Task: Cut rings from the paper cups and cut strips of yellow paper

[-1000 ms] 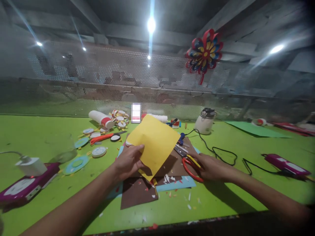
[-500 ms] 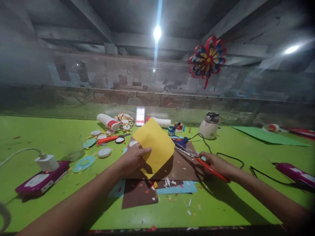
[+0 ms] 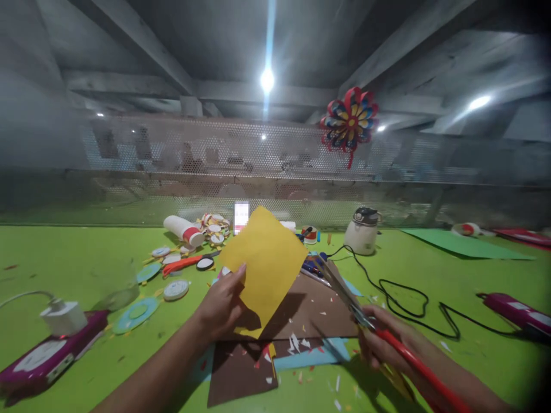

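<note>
My left hand [image 3: 224,301] is closed on a yellow paper sheet [image 3: 269,258], pinching it near its lower left edge with the thumb on top. The sheet is held up with one corner pointing away. To its right, my right hand [image 3: 383,338] grips a pair of scissors [image 3: 346,289] with a red handle, blades pointing up and left, apart from the paper. Below both hands lies brown cardboard [image 3: 318,310] strewn with paper scraps, over a darker brown piece [image 3: 241,373] and light blue paper strips [image 3: 314,355].
At left lie paper discs [image 3: 175,289], an orange-handled cutter [image 3: 189,264] and a purple power strip [image 3: 51,353] with a white plug. A white cup roll [image 3: 184,229], a phone [image 3: 241,217], a cream jug [image 3: 361,232] and green paper [image 3: 465,244] stand or lie farther back. A black cord [image 3: 400,292] crosses the right side.
My right hand has drawn the scissors back from the sheet's right corner, and they now point more upward. My left hand still holds the yellow paper, slightly nearer. The camera view has tilted up.
</note>
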Motion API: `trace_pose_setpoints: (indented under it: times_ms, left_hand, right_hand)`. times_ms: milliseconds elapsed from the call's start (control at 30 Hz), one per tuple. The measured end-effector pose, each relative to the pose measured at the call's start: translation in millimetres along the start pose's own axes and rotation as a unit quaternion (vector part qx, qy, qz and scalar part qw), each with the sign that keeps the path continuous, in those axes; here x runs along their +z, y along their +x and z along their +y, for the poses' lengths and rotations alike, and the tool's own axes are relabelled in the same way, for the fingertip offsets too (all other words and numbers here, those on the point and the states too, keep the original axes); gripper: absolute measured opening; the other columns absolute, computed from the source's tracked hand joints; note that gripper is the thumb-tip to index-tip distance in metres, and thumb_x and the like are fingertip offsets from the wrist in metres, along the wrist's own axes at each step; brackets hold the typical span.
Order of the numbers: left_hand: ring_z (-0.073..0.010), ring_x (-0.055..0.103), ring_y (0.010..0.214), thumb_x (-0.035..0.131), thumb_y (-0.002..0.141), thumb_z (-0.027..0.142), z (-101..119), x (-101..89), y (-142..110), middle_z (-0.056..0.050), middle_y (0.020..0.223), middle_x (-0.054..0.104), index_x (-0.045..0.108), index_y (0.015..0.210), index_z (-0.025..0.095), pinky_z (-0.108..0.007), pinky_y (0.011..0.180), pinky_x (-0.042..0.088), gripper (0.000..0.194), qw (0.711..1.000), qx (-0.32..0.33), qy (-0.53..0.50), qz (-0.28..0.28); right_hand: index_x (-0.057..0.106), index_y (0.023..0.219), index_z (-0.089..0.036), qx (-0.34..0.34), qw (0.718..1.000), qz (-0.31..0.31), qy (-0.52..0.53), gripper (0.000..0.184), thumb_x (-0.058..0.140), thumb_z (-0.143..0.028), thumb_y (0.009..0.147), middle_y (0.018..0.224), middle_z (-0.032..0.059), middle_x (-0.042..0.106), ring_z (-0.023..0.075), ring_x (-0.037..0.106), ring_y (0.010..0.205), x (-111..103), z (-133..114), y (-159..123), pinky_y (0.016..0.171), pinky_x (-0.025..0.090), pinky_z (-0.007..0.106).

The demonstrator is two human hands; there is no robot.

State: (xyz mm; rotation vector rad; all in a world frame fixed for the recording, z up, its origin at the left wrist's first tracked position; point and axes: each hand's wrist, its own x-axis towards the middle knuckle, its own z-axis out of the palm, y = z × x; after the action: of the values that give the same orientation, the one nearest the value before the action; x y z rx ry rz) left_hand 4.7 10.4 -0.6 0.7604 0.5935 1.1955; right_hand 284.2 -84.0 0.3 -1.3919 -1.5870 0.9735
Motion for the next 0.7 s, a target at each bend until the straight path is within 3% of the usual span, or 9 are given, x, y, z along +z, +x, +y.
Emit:
trace_pose_setpoints:
  times_ms: [67,233,433,567,700]
  left_hand:
    - [-0.0264,0.069,0.093,0.053,0.088,0.024,1,-3.3,-2,-0.014,0.1,0.073,0.06,0.115,0.009,-0.038,0.081,0.057,0.031,1.0,0.004,-0.002,-0.009]
    - [-0.027,0.068,0.095,0.057,0.086,0.023,2,-11.8,-4,-0.013,0.102,0.073,0.064,0.108,0.01,-0.039,0.083,0.057,0.027,0.999,-0.022,0.02,-0.032]
    - [-0.0282,0.071,0.086,0.061,0.081,0.019,3,-7.6,-8,-0.013,0.089,0.074,0.063,0.108,0.009,-0.038,0.076,0.059,0.029,0.997,-0.057,0.047,-0.025]
    - [-0.0258,0.072,0.081,0.063,0.078,0.02,7,-11.0,-8,-0.011,0.083,0.075,0.066,0.095,0.01,-0.033,0.071,0.059,0.019,0.992,-0.077,0.095,-0.01]
    - [-0.0244,0.072,0.068,0.067,0.075,0.023,14,-19.0,-7,-0.009,0.075,0.075,0.067,0.088,0.014,-0.031,0.058,0.058,0.017,0.985,-0.086,0.147,0.021]
  right_hand:
    - [0.056,0.094,-0.022,-0.026,0.999,-0.016,0.02,0.036,0.064,-0.053,0.076,0.07,0.0012,0.06,0.0193,0.059,0.064,0,1,8,0.06,0.049,0.032]
    - [0.049,0.097,-0.023,-0.022,0.994,0.072,0.075,0.04,0.061,-0.056,0.077,0.072,0.0009,0.06,0.0185,0.06,0.065,-3,2,31,0.059,0.049,0.031]
    - [0.044,0.1,-0.023,-0.06,0.989,0.076,0.116,0.038,0.054,-0.056,0.083,0.076,-0.0015,0.056,0.0136,0.06,0.065,12,-31,54,0.061,0.05,0.026]
    - [0.049,0.106,-0.019,-0.079,0.994,0.061,0.055,0.033,0.043,-0.049,0.093,0.079,-0.0015,0.057,0.0115,0.059,0.063,13,-37,73,0.06,0.051,0.027]
    - [0.057,0.107,-0.015,-0.026,0.992,0.047,-0.118,0.025,0.054,-0.034,0.092,0.087,0.0014,0.063,0.0123,0.061,0.065,6,-1,88,0.058,0.053,0.028]
